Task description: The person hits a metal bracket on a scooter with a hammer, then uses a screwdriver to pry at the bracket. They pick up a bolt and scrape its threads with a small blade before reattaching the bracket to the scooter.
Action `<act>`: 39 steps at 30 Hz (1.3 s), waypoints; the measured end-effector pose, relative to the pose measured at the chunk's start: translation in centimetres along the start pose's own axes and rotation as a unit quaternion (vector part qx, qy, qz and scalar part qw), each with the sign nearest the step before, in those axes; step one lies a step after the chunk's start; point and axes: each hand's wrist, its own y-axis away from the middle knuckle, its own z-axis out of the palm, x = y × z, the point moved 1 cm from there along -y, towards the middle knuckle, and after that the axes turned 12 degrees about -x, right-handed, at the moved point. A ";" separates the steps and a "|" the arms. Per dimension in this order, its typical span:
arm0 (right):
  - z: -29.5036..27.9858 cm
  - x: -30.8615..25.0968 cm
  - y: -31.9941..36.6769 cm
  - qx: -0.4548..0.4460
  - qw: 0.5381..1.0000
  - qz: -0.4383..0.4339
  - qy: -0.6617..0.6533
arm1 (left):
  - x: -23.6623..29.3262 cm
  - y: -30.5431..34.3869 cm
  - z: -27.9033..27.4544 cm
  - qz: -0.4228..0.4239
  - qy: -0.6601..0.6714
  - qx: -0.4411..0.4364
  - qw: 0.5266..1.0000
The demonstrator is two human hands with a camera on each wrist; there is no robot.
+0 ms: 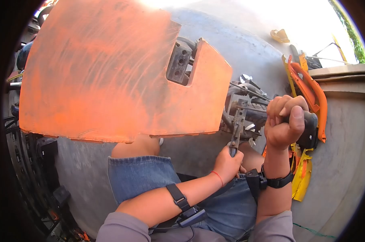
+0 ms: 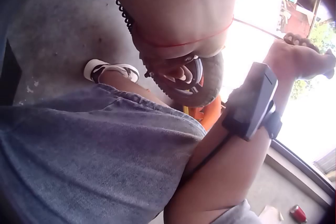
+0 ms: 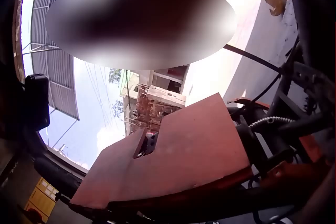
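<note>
In the head view, my left hand [image 1: 227, 163] grips the dark lower end of a narrow metal tool [image 1: 238, 127] with a coil spring along it. The tool's upper end overlaps the exposed metal parts of a vehicle [image 1: 251, 94]. My right hand [image 1: 285, 123] is raised to the right, its fingers curled round the end of a thin metal rod [image 1: 251, 109]. This rod runs left to the tool's top. The left wrist view also shows the rod [image 2: 257, 28] reaching the right hand [image 2: 299, 58]. What lies inside the right fist is hidden.
A large scuffed orange panel [image 1: 102, 80] fills the upper left. Orange trim [image 1: 311, 92] and a yellow piece [image 1: 302, 181] lie at the right, close to the right arm. A tyre [image 2: 212, 79] stands near the left hand. Dark racks [image 1: 25, 173] line the left side.
</note>
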 end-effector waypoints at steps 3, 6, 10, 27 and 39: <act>-0.1 -2.4 -0.3 -0.043 0.996 -0.069 -0.043 | -0.2 -0.3 -0.1 0.020 0.019 0.009 1.000; -0.6 -0.2 0.1 -0.014 1.000 -0.011 0.001 | 0.2 0.3 0.0 -0.018 0.000 -0.011 1.000; 0.4 -2.2 -0.3 -0.034 0.996 -0.071 -0.036 | -0.3 -0.5 -0.1 0.010 0.012 -0.002 1.000; 0.7 -0.2 0.1 -0.015 1.000 -0.021 -0.008 | -0.2 -0.2 -0.2 0.002 -0.011 -0.003 1.000; 0.6 -0.4 -0.2 -0.014 1.000 -0.019 0.000 | -0.4 -0.3 -0.2 0.006 -0.028 0.012 1.000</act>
